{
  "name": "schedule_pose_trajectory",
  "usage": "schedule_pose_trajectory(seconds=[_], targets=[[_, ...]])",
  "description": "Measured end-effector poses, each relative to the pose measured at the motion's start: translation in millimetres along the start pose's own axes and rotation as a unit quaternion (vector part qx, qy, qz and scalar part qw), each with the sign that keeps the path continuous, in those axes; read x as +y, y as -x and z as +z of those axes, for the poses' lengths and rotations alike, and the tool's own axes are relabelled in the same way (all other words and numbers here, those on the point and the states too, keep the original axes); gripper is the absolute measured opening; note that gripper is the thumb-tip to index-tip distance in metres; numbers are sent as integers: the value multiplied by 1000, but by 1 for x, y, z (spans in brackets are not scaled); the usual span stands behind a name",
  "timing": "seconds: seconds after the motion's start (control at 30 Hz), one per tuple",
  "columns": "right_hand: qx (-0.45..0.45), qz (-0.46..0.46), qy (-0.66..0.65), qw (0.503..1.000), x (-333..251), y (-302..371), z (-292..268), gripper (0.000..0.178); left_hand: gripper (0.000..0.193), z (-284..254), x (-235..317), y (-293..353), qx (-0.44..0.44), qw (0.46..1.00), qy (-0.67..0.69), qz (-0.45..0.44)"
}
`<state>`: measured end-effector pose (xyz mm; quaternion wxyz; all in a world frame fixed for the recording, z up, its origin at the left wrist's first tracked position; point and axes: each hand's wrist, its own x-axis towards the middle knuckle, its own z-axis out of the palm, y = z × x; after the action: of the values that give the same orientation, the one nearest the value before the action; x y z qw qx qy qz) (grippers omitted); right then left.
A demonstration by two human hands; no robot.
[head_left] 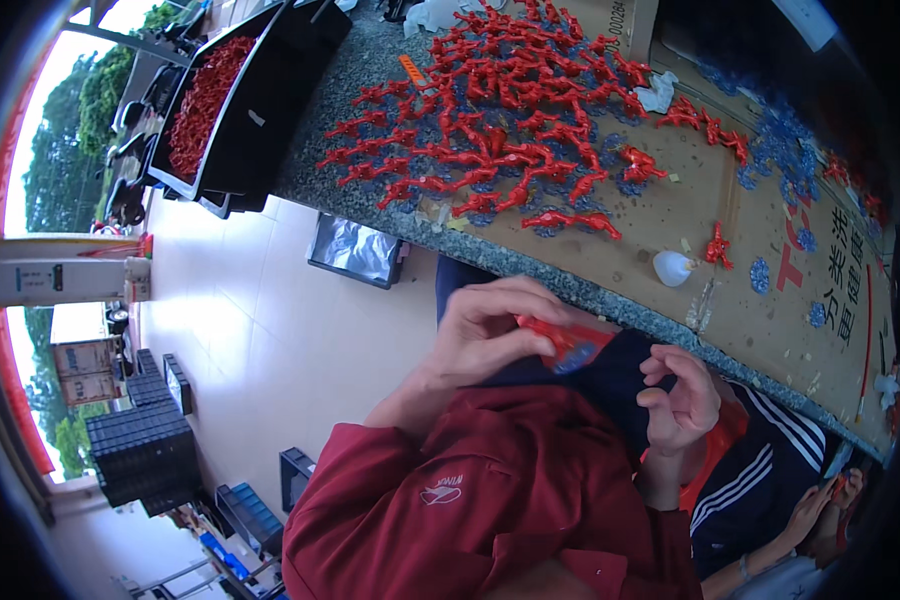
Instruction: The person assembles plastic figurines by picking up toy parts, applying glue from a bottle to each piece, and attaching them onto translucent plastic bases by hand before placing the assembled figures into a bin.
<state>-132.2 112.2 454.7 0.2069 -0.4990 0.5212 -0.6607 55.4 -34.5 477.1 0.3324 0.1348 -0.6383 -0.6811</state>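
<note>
My left hand (492, 328) pinches a small red figurine (550, 338) between thumb and fingers, in front of the table edge. A bluish clear disc (573, 356) shows at the figurine's lower end, blurred. To its right, my right hand (682, 398) is raised with its fingers curled and the thumb apart from them; nothing shows between them. Many red figurines (570, 221) stand or lie on bluish discs across the table. Near the front edge is a small white squeeze bottle (673, 267) with a pointed tip, and beside it a single red figurine (717, 246).
Flattened cardboard (705, 205) covers much of the speckled stone table (320, 165). Loose bluish discs (760, 276) lie at the right. A black bin (260, 115) of red pieces stands at the left. A co-worker's hands (815, 505) are at the lower right.
</note>
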Motion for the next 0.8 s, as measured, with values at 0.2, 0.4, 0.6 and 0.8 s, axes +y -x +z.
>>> schedule_pose_trajectory(seconds=[0.2, 0.4, 0.6, 0.8], targets=[[54, 49, 83, 994, 16, 5, -31, 25, 17, -103, 31, 28, 483, 734, -476, -44], [85, 64, 104, 989, 14, 6, -35, 17, 25, -143, -3, 18, 433, 723, -522, -131], [107, 101, 204, 968, 12, -10, -37, 24, 41, -132, 5, 20, 451, 725, -511, -94], [89, 50, 287, 952, 35, -56, 0, 37, 18, -25, 3, -2, 421, 779, -442, 144]])
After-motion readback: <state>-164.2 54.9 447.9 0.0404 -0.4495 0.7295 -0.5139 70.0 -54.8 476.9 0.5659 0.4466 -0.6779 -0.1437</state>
